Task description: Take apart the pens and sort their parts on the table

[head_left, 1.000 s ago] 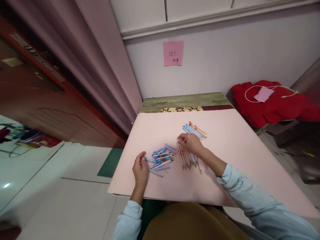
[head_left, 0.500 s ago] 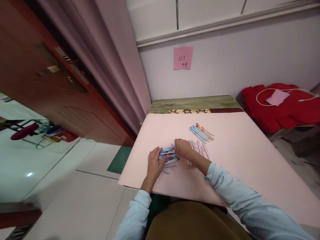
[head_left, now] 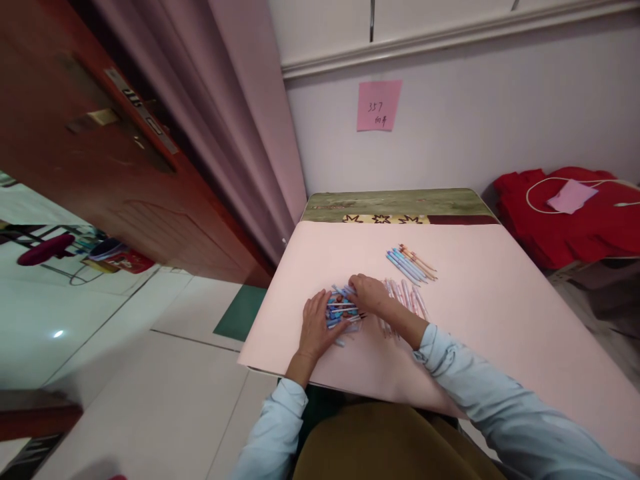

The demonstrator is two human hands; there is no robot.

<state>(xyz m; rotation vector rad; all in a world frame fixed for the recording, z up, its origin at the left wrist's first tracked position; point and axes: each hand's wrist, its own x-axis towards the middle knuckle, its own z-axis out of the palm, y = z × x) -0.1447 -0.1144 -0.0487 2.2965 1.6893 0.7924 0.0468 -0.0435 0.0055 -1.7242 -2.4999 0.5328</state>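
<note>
A heap of pens [head_left: 343,309], mostly blue and white with some brown parts, lies on the pink sheet. My left hand [head_left: 316,328] rests against the heap's left side, its thumb and fingers apart around the edge. At the heap's upper right, my right hand [head_left: 369,293] has its fingers bent and pressed together on a pen, mostly hidden beneath them. Pale pens with pinkish marks [head_left: 407,295] lie in a row just right of that hand, partly covered by the forearm. Farther back, blue pens [head_left: 404,268] lie beside orange-brown pens [head_left: 420,260].
The pink sheet [head_left: 480,313] covers most of the table, whose green wooden edge [head_left: 395,201] shows at the back. A pink note [head_left: 379,105] hangs on the wall. Red cloth [head_left: 555,233] with a white cable lies to the right; a brown door [head_left: 165,200] stands left.
The view has shifted slightly. My right hand's fingers have loosened from a tighter fist and reach over the heap's top edge. My left hand stays at the heap's left side.
</note>
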